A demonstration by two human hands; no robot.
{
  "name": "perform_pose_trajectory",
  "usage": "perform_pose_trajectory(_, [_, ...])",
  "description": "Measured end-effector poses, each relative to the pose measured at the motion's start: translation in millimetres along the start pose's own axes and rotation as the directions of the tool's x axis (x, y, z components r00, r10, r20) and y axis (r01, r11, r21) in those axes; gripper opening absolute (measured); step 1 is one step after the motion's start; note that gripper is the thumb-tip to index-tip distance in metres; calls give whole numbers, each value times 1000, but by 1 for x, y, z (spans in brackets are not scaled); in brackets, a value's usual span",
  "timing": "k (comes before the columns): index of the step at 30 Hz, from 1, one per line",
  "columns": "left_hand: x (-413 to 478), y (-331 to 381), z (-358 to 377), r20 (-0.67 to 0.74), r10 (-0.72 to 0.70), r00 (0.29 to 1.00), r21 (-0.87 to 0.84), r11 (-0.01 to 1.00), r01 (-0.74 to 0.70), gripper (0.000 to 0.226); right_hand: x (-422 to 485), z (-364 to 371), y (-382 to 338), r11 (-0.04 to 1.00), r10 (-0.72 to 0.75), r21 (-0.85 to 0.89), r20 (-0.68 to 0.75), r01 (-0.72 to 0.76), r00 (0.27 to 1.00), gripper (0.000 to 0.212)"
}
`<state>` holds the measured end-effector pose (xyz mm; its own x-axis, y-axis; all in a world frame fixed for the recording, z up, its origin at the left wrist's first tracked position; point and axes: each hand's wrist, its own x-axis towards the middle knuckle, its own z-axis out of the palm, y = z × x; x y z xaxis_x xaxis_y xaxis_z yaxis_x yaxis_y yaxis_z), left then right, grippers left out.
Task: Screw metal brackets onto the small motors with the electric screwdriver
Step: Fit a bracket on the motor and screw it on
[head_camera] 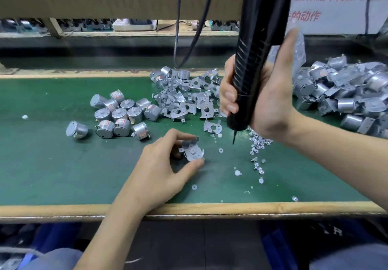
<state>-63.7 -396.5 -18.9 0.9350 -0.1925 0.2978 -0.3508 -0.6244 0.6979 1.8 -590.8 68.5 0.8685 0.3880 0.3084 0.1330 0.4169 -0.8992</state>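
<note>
A: Where is the bracketed motor (192, 152) held?
B: Just below frame centre, over the green mat (63, 164), it is pinched between the left hand's (159, 169) thumb and curled fingers.
A: And the electric screwdriver (258, 39)?
B: It is gripped by the right hand's (266, 101) wrapped fingers, right of centre; its bit (233, 138) is pointed down beside the screws (259, 143).

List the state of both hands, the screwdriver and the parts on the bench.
left hand: pinches bracketed motor on the green mat.
right hand: grips electric screwdriver.
electric screwdriver: tilted, bit apart from that motor.
bare motors: loose cluster.
brackets: loose heap.
screws: scattered.
motors with brackets: heaped at right.
</note>
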Motion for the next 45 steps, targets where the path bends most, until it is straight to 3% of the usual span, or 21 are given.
perform_pose_trajectory(4, [2,1,2,-48,-11,999,-37,999,9,18,-12,-17,7,997,56,-44,-68,-59,996,83])
perform_pose_trajectory(11, [3,2,3,-54,-24,998,-57,998,21,18,-24,-28,-1,995,89,-41,-66,-92,994,83])
perform_pose_trajectory(23, [2,-3,1,-1,-39,999,-16,999,39,44,-33,-31,4,992,117,-46,-71,-120,991,85])
perform_pose_trajectory(45, [3,-5,1,-4,-26,1000,-2,1000,26,46,-31,-28,13,991,124,-47,-94,-129,988,83])
